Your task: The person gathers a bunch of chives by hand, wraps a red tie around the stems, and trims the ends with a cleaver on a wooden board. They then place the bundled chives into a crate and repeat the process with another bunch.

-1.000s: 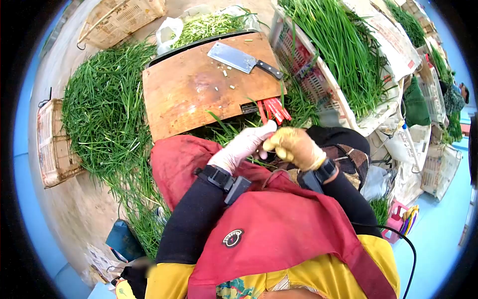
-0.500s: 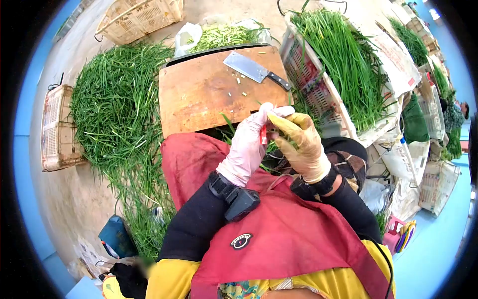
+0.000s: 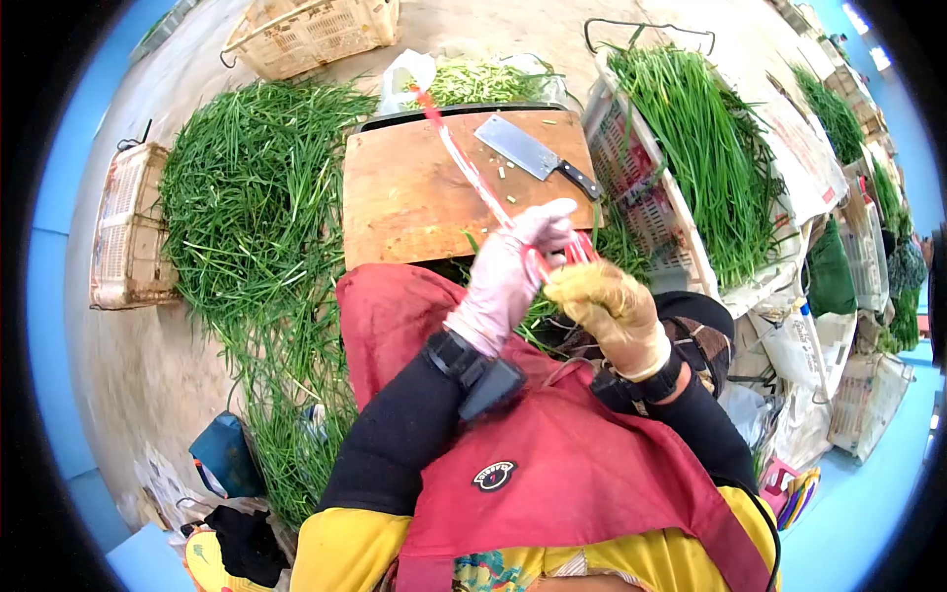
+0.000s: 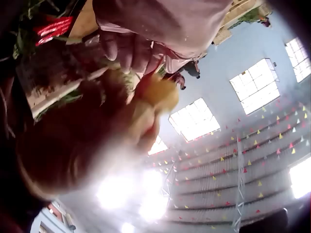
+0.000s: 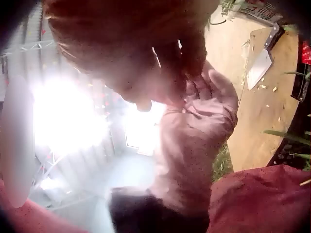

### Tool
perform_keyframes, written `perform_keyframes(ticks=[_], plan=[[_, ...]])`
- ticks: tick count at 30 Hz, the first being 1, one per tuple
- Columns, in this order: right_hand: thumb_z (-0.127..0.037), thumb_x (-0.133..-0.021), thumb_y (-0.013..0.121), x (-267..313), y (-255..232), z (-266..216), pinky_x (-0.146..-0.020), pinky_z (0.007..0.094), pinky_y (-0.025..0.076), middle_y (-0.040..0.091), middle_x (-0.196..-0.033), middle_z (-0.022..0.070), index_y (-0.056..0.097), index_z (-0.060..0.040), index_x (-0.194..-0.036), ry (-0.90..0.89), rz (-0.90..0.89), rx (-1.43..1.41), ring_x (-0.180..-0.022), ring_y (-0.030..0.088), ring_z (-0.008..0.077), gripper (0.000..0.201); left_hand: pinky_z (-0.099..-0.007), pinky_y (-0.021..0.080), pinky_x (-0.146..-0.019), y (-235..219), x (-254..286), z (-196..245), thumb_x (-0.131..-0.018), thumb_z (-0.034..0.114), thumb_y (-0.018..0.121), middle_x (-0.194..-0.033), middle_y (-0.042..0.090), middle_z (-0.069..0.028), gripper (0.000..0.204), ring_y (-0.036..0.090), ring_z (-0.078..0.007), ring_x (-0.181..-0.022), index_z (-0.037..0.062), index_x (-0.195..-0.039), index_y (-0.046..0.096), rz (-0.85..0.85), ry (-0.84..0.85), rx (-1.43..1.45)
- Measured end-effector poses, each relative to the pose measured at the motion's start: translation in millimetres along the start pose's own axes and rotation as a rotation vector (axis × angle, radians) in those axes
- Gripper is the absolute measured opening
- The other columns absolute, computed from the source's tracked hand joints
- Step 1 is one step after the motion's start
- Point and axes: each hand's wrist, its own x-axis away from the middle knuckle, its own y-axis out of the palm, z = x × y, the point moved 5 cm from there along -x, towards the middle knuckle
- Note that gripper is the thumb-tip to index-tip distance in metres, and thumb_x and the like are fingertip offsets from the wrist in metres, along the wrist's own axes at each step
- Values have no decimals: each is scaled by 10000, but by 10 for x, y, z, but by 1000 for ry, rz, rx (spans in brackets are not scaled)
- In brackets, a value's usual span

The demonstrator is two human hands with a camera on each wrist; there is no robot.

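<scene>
The left hand [image 3: 508,271], in a pale glove, pinches a thin red and white band [image 3: 464,163] between thumb and fingers. The right hand [image 3: 604,301], in a yellow glove, is curled into a fist round the other end of the band, where a red loop [image 3: 577,247] pokes out. The two hands touch, right over the person's lap, so the band is pulled tight between them. The loose tail of the band flies up toward 11 o'clock, across the wooden board [image 3: 414,197].

On the board, at 1 o'clock from the hands, lies a big flat knife [image 3: 533,153], set down out of the way with its handle pointing toward the right hand. A large heap of green chives [image 3: 252,187] lies at 9 o'clock, close enough to grab. A basket of chives [image 3: 691,128] stands at 2 o'clock. A red apron [image 3: 552,464] covers the lap.
</scene>
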Motion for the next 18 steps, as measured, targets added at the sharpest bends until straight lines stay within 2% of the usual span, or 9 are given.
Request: perform_keyframes(ticks=[3, 4, 5, 7, 9, 13, 14, 17, 18], plan=[[-78, -932, 605, 154, -8, 24, -763, 293, 504, 677, -915, 85, 682, -13, -1038, 226, -67, -151, -816, 637, 189, 146, -276, 508, -826, -388, -84, 328, -1008, 368, 488, -1005, 671, -34, 404, 644, -152, -983, 50, -1188, 661, 161, 78, -291], [-82, -941, 592, 175, -15, 26, -701, 245, 481, 659, -864, 50, 675, -7, -1022, 240, -62, -140, -732, 583, 116, 138, -276, 508, -829, -517, -112, 425, -1013, 354, 485, -1023, 675, -38, 398, 646, -149, -974, 46, -1197, 656, 125, 147, -420], [-82, -941, 592, 205, -10, 9, -701, 245, 481, 659, -864, 50, 675, -7, -1022, 238, -60, -141, -732, 583, 116, 138, -276, 509, -832, -679, -158, 488, -1017, 341, 481, -1041, 679, -42, 392, 647, -146, -964, 42, -1207, 650, 87, 215, -549], [-92, -944, 580, 360, 39, 177, -670, 210, 459, 642, -853, 9, 664, -7, -1001, 703, -2, -461, -699, 541, 64, 132, -270, 502, -745, -997, -290, 529, -1018, 321, 502, -962, 684, -13, 346, 631, -108, -867, 65, -1176, 674, 148, 257, -710], [-101, -936, 574, 401, 93, 270, -617, 188, 449, 639, -853, 2, 653, -7, -971, 767, -44, -521, -655, 526, 42, 127, -268, 497, -721, -806, -288, 694, -1003, 280, 549, -939, 678, -5, 297, 614, -95, -833, 73, -1171, 679, 62, 475, -1067], [-96, -928, 577, 318, 116, 467, -593, 187, 457, 650, -862, 18, 656, -9, -983, 983, -236, -558, -639, 544, 53, 131, -210, 463, -631, -723, -429, 794, -989, 272, 580, -806, 657, 19, 262, 570, -43, -688, 63, -1091, 702, 110, 199, -696], [-96, -928, 575, 320, 114, 519, -590, 186, 461, 653, -872, 26, 658, -9, -1004, 1073, -335, -558, -637, 551, 57, 143, -174, 409, -535, -695, -462, 888, -997, 297, 561, -708, 624, 37, 290, 512, -21, -587, 55, -1059, 709, 188, 226, -692], [-95, -932, 566, 351, 103, 775, -582, 195, 470, 658, -911, 33, 650, -3, -1096, 1126, -380, -612, -639, 558, 63, 206, -160, 332, -451, -878, -504, 1155, -999, 322, 552, -641, 585, 52, 322, 469, -14, -540, 48, -1048, 715, 287, 278, -574], [-112, -936, 578, 328, 104, 853, -596, 200, 484, 662, -973, 38, 621, -17, -1205, 1164, -471, -639, -664, 581, 73, 289, -164, 299, -407, -946, -526, 1199, -997, 338, 550, -716, 645, 7, 346, 444, -16, -515, 36, -1061, 706, 307, 313, -608]])
